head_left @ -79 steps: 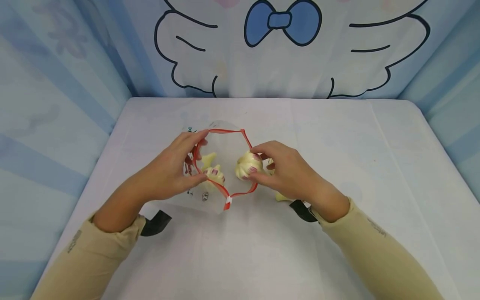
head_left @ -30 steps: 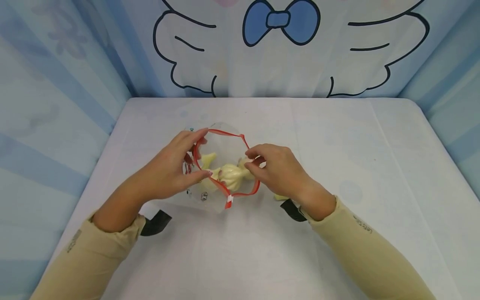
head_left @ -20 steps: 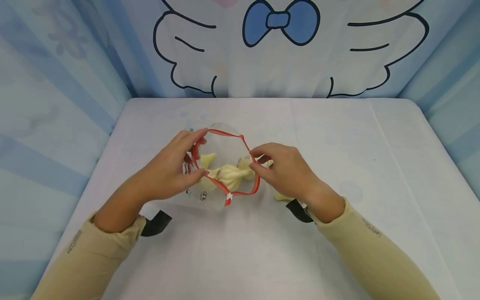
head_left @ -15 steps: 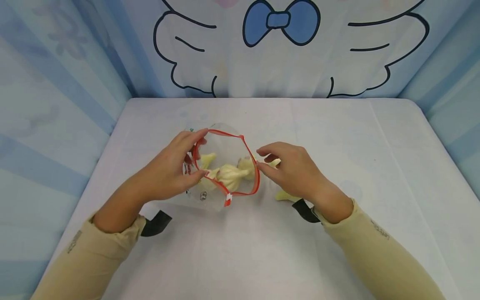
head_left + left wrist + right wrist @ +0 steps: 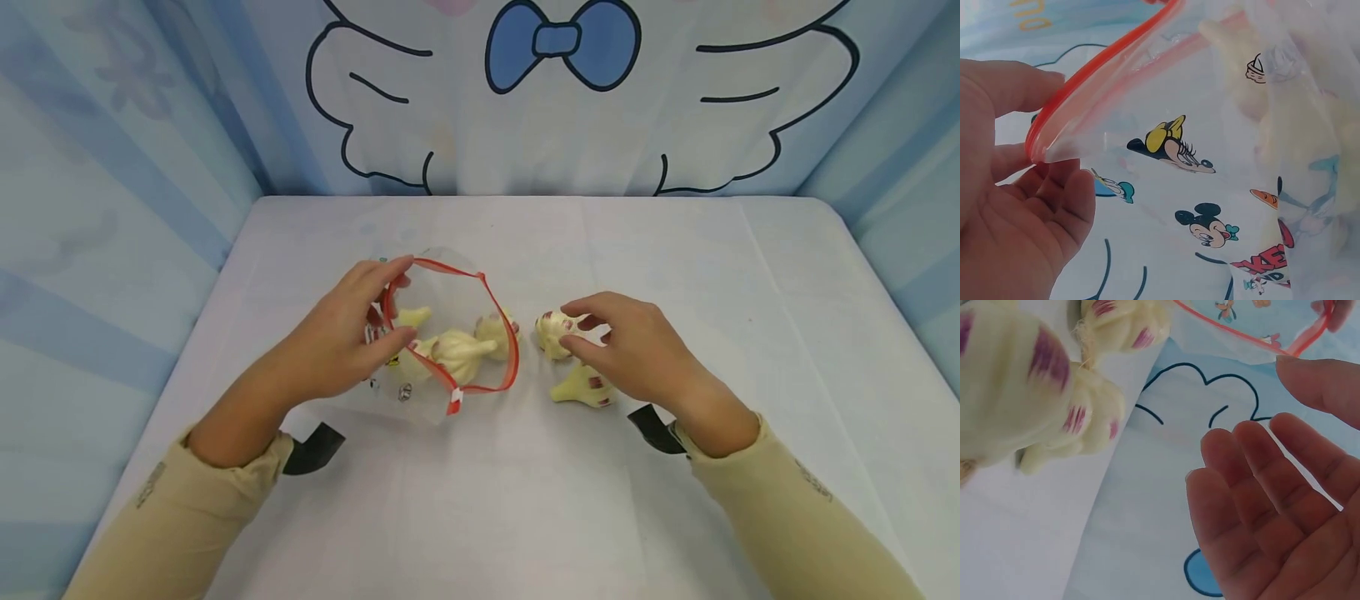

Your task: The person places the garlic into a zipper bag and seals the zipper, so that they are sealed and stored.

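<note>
A clear zip bag [image 5: 450, 287] with a red-edged mouth lies left of the table's middle, its mouth spread wide. Inside it are several pale garlic bulbs [image 5: 461, 354] with purple patches. My left hand [image 5: 341, 329] holds the bag's left rim, and the left wrist view shows the red edge [image 5: 1094, 65] between thumb and fingers. Just right of the bag, a garlic bulb [image 5: 551, 333] and another bulb [image 5: 587, 388] rest on the table. Over these my right hand [image 5: 637, 346] hovers with loosely bent fingers, holding nothing; the right wrist view shows its bare palm.
The table [image 5: 480, 517] has a white cover. Behind it hangs a curtain [image 5: 547, 125] with a blue bow print, and blue-white curtains flank both sides. A black strap [image 5: 315, 450] sticks out by the left sleeve, another strap [image 5: 657, 429] by the right.
My right hand set a garlic bulb inside the bag, let go, drew back along the rim and moved right to the loose bulbs. The left hand stayed at the bag.
</note>
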Demonstrator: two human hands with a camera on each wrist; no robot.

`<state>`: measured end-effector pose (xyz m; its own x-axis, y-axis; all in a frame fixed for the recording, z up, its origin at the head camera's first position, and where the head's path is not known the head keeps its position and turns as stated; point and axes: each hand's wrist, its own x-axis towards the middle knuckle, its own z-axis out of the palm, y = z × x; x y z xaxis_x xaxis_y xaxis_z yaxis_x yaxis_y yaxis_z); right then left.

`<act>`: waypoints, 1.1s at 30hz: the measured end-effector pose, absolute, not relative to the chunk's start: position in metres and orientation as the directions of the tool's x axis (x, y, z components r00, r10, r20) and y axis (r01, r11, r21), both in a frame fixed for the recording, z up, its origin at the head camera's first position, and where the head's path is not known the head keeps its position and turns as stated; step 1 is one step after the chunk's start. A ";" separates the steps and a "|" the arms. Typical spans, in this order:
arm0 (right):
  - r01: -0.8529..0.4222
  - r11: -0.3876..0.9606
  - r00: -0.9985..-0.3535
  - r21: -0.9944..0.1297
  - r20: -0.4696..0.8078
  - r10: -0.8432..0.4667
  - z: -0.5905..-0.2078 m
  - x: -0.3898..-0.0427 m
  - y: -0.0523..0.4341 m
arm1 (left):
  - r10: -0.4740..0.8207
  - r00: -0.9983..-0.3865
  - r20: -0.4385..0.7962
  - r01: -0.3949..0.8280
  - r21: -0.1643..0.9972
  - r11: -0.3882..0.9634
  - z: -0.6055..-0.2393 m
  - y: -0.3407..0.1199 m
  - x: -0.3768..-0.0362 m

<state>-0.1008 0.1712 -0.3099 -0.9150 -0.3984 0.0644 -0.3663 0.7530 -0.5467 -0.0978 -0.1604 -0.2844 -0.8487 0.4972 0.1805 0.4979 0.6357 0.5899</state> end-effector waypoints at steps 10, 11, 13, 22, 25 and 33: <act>-0.358 0.802 -0.877 -0.479 -0.121 -0.464 -0.320 -0.095 0.183 | 0.511 -0.837 0.195 0.519 0.580 0.628 -0.284 -0.161 -0.098; -0.359 0.804 -0.872 -0.474 -0.137 -0.471 -0.322 -0.095 0.184 | 0.513 -0.836 0.194 0.520 0.580 0.627 -0.284 -0.161 -0.098; -0.364 0.812 -0.863 -0.456 -0.162 -0.478 -0.326 -0.094 0.185 | 0.516 -0.834 0.195 0.523 0.578 0.627 -0.284 -0.161 -0.098; -0.384 0.822 -0.851 -0.421 -0.186 -0.492 -0.342 -0.096 0.187 | 0.520 -0.832 0.195 0.527 0.574 0.627 -0.283 -0.161 -0.098; -0.388 0.826 -0.840 -0.410 -0.213 -0.500 -0.343 -0.096 0.189 | 0.519 -0.832 0.193 0.526 0.573 0.629 -0.283 -0.161 -0.098; -0.435 0.809 -0.816 -0.396 -0.207 -0.540 -0.345 -0.095 0.196 | 0.513 -0.839 0.183 0.516 0.567 0.642 -0.284 -0.161 -0.097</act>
